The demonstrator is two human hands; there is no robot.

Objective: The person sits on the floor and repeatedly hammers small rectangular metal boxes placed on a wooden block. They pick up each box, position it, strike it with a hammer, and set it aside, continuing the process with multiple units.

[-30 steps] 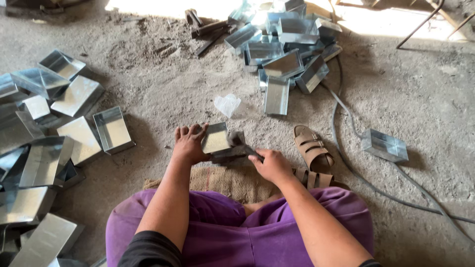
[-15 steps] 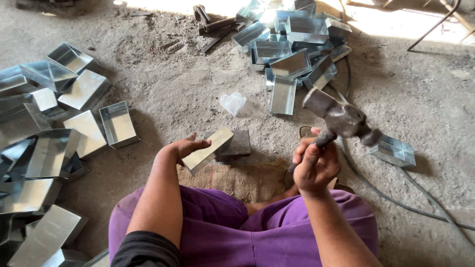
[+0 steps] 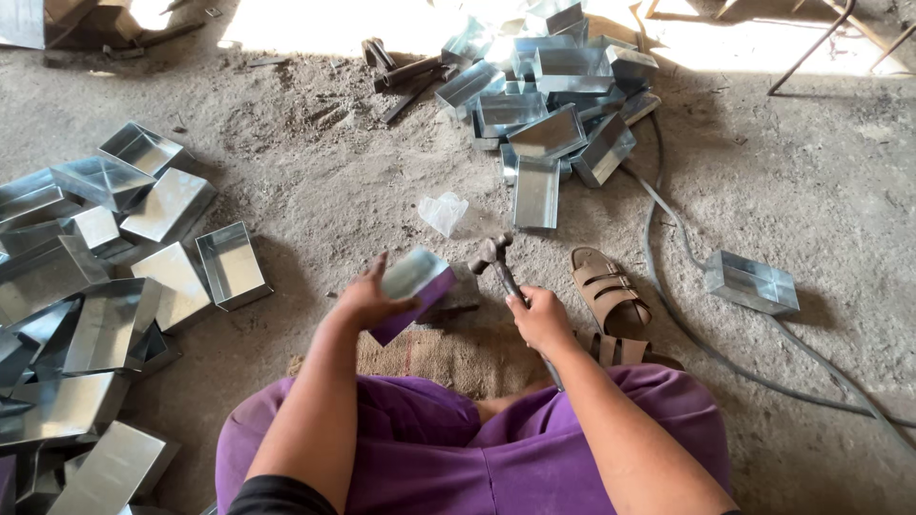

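Left hand [image 3: 367, 300] tilts metal tray [image 3: 412, 291] — hammer [image 3: 498, 265] handle hidden in right hand [image 3: 542, 319].

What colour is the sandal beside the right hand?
Tan-brown sandal, by the right hand; head view.

No labels, signs or screens; one small clear plastic wrapper on the floor.

The crumpled plastic wrapper [image 3: 444, 212] is the only packaging-like thing in view. It is translucent and whitish, bunched into an irregular lump, and lies on the dusty floor [image 3: 315, 181] near the middle of the scene. It sits just in front of the heap of open metal boxes [image 3: 549, 114] at the top and is apart from them. Whether it bears any print cannot be told.
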